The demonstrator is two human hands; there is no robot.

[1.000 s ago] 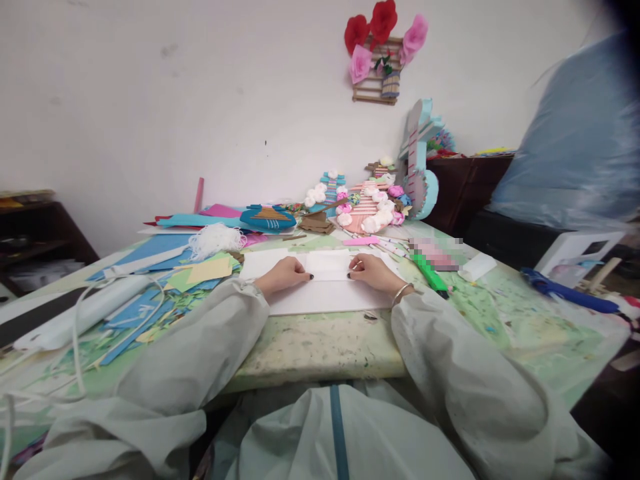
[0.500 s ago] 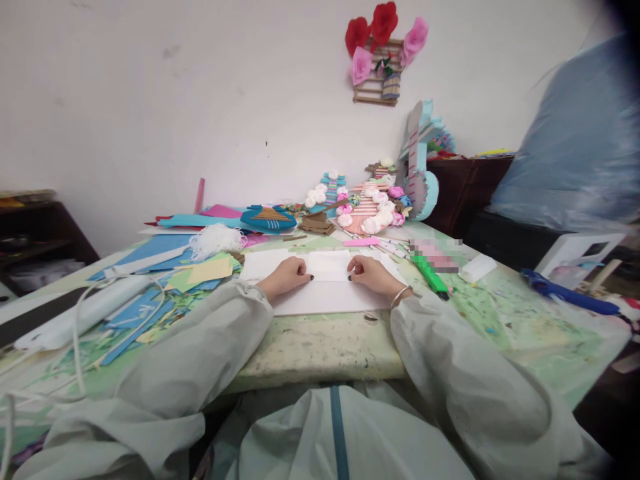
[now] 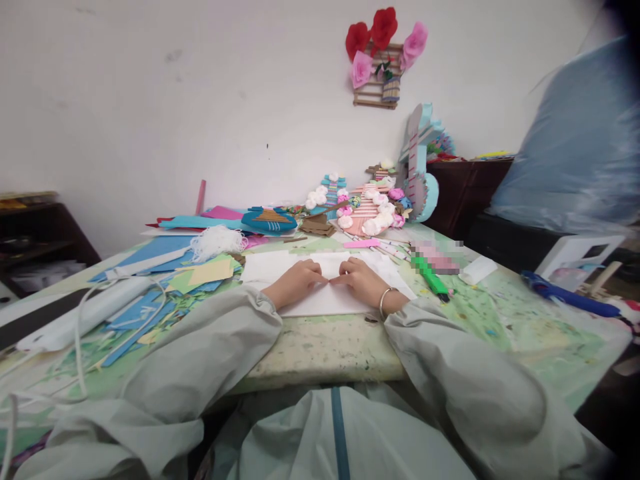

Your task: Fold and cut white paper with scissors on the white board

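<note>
White paper (image 3: 315,305) lies on the table in front of me, several sheets or layers overlapping. My left hand (image 3: 299,283) is closed, its thumb and fingertips pinched together on the paper near the middle. Facing it, my right hand (image 3: 357,283) pinches the paper too, its fingertips almost meeting those of the left. A silver bangle (image 3: 384,301) circles the right wrist. Between the hands, the exact edge or fold under the fingertips is too small to make out.
Left of the paper are coloured paper scraps (image 3: 200,275), a tangle of white string (image 3: 217,243) and a white power strip (image 3: 90,313) with its cord. On the right lie a green cutter (image 3: 433,277) and blue-handled scissors (image 3: 570,293). Yarn crafts (image 3: 367,207) stand at the back.
Both hands have moved inward along the paper, from well apart until their fingertips nearly touch. The small white sheet visible between them before is now mostly covered by the hands.
</note>
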